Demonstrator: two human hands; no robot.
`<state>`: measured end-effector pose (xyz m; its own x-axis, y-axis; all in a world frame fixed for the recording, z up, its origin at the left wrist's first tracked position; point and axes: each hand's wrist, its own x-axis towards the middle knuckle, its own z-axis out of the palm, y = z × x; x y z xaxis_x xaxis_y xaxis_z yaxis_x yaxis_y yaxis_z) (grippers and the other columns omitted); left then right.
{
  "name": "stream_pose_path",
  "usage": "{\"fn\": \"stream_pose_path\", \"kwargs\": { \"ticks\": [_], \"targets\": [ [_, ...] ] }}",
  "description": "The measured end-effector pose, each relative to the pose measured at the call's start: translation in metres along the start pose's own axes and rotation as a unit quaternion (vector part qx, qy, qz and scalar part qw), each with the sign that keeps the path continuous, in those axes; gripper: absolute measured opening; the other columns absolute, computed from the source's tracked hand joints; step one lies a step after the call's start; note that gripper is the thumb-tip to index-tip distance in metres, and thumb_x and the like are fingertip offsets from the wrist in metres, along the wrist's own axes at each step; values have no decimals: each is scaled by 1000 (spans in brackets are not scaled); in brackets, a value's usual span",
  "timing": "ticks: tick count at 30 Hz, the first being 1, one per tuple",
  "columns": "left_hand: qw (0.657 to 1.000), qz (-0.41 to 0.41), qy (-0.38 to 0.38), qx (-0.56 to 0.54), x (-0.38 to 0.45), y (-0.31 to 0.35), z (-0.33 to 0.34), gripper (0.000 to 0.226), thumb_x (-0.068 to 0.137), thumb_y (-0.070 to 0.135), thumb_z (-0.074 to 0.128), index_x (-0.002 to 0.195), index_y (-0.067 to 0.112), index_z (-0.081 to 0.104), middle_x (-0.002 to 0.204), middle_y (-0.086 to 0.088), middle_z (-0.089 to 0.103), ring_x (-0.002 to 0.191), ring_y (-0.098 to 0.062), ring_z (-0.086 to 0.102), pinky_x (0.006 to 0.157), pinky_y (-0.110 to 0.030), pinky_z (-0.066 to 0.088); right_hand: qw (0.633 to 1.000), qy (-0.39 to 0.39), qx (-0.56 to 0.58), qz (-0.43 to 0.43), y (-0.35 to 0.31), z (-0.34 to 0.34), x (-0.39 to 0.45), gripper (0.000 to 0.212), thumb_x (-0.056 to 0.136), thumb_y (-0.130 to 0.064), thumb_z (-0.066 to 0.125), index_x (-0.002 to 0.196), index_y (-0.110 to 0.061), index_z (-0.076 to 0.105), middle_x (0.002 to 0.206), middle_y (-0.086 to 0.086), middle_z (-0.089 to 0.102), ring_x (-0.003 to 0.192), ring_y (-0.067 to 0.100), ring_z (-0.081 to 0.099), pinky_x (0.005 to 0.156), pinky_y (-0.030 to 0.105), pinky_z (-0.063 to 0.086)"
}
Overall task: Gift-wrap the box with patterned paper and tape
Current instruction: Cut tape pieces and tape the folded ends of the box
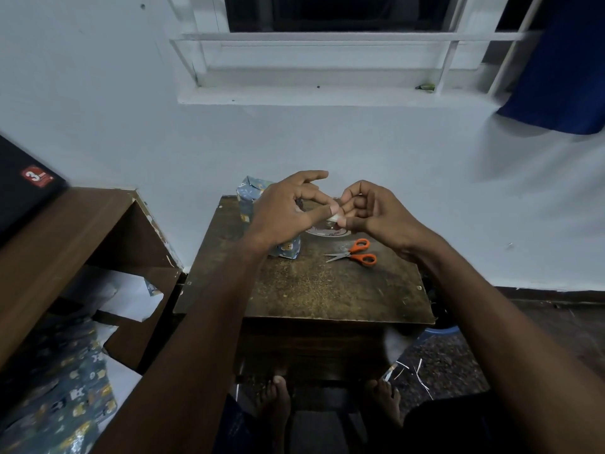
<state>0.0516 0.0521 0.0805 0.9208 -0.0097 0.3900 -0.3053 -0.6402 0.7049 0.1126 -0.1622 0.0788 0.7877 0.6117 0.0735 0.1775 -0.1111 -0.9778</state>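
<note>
A room in a home. A painted white wall [98, 93] carries a barred window [327, 44] with a blue curtain [563, 70] at its right. A small, worn wooden counter [311, 290] stands against the wall, beside a brown shelf unit [65, 240] holding loose patterned paper [59, 388]. Bare feet [275, 398] rest on a dark speckled floor [451, 365].

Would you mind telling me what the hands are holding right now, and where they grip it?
A small piece of clear tape, pinched between the left hand and right hand at its ends, by thumbs and fingertips.
</note>
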Motion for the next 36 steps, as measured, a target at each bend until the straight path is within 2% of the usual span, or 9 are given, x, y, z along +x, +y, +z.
{"fn": "stream_pose_path", "kwargs": {
  "ticks": [5, 8, 11, 16, 21, 26, 30, 34, 36],
  "targets": [
    [1000, 8, 5, -20, 2, -2, 2, 17, 80, 50, 80, 94, 42, 84, 143, 25, 60, 119, 3, 63, 101, -43, 55, 1000, -4, 7, -9, 0, 0, -2, 30, 87, 9, 76, 110, -4, 63, 94, 14, 73, 89, 27, 70, 83, 41, 58],
    [999, -2, 13, -51, 3, 0, 2, 19, 79, 51, 78, 93, 41, 84, 142, 26, 61, 121, 2, 62, 102, -46, 55, 999, 3, -18, -33, -3, 3, -3, 36, 77, 6, 87, 106, -4, 69, 89, 3, 74, 85, 19, 69, 81, 30, 59],
    [996, -9, 16, -85, 3, 1, 2, 18, 80, 48, 80, 94, 38, 85, 141, 23, 62, 126, 2, 61, 105, -46, 54, 994, 47, -66, -71, 0, 11, -2, 26, 79, 4, 86, 98, -11, 77, 85, -4, 78, 80, 16, 73, 77, 29, 59],
    [991, -12, 48, -128, 3, 1, -2, 6, 90, 22, 83, 95, 23, 85, 137, 14, 66, 130, -2, 58, 107, -47, 52, 972, 76, -182, -126, 3, 20, 0, 7, 91, -7, 79, 95, -13, 79, 82, -5, 79, 76, 13, 76, 75, 30, 62],
    [980, -38, 92, -171, 4, 1, -6, 6, 92, 23, 81, 94, 18, 84, 128, 12, 72, 125, -7, 64, 106, -51, 53, 972, 64, -210, -87, 15, 23, 0, 7, 97, -7, 70, 92, -7, 75, 83, 7, 77, 77, 23, 74, 80, 50, 60],
    [991, -25, 28, -130, 1, 7, -6, 15, 90, 15, 83, 105, 18, 81, 113, 9, 79, 120, -3, 66, 107, -35, 51, 968, 77, -221, -95, 15, 24, 0, 10, 98, -4, 67, 93, -7, 76, 83, 6, 77, 78, 17, 75, 79, 43, 60],
    [989, -44, -29, -137, -2, 8, -8, 31, 86, 13, 86, 115, 19, 76, 101, 4, 82, 112, -11, 73, 108, -46, 53, 967, 83, -223, -95, 17, 25, 0, 14, 97, -1, 66, 94, -10, 77, 83, 4, 77, 79, 15, 74, 78, 38, 60],
    [991, -44, -38, -121, -3, 9, -9, 34, 84, 21, 89, 115, 23, 76, 92, 6, 82, 106, -9, 74, 108, -46, 52, 972, 68, -200, -100, 15, 26, -1, 29, 96, 1, 66, 93, -26, 76, 85, -1, 77, 82, 13, 74, 75, 22, 58],
    [990, -45, -36, -126, -4, 11, -9, 33, 84, 20, 89, 115, 21, 76, 90, 4, 82, 100, -7, 76, 107, -45, 53, 973, 65, -203, -88, 15, 26, 0, 28, 94, -1, 70, 103, -26, 79, 92, -8, 78, 90, 6, 73, 79, 17, 56]
  ]
}}
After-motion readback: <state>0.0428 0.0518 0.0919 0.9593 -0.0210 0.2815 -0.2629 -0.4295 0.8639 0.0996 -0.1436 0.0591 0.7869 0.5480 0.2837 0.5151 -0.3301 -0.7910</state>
